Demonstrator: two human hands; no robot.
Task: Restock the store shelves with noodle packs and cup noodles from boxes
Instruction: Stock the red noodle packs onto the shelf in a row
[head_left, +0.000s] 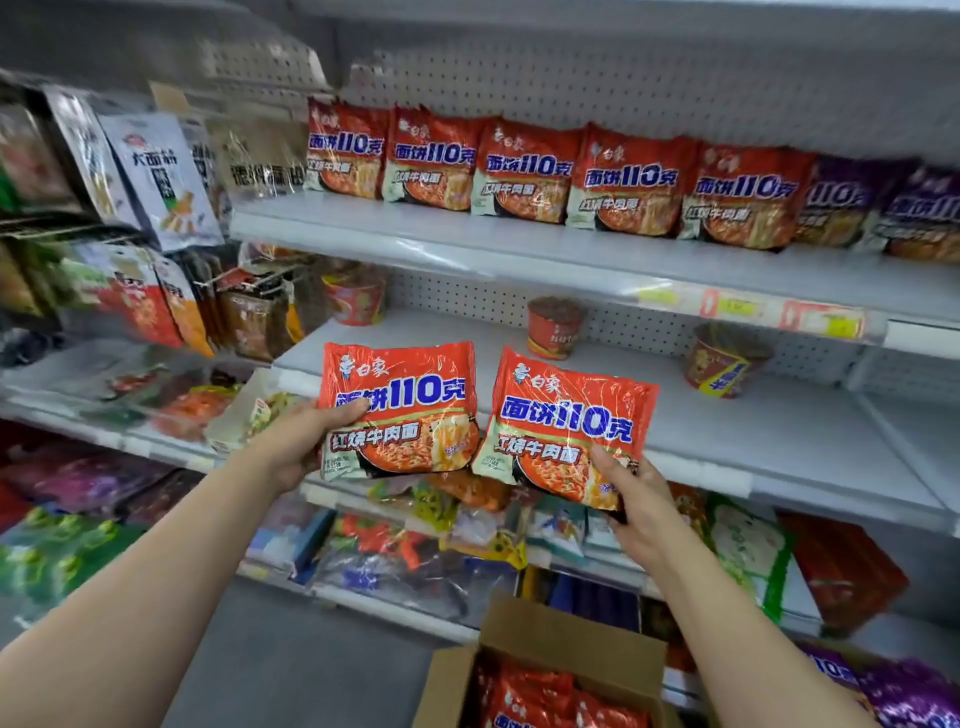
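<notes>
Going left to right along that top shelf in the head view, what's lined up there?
Five red noodle packs: first, second, third, fourth, fifth; then two purple packs, one and another at the frame's right edge.

The fingers of the left hand (298, 441) are lying hidden behind the left red noodle pack (399, 410), only the thumb showing on its front, and the right hand (641, 512) is likewise hiding its fingers behind the right red noodle pack (569, 431). Below those packs, the cardboard box (550, 649) is being cut off by the bottom edge, so its count of packs cannot be told. Above them, the purple packs (914, 215) are running off the right edge, and the price labels (737, 309) are blurring past reading.
</notes>
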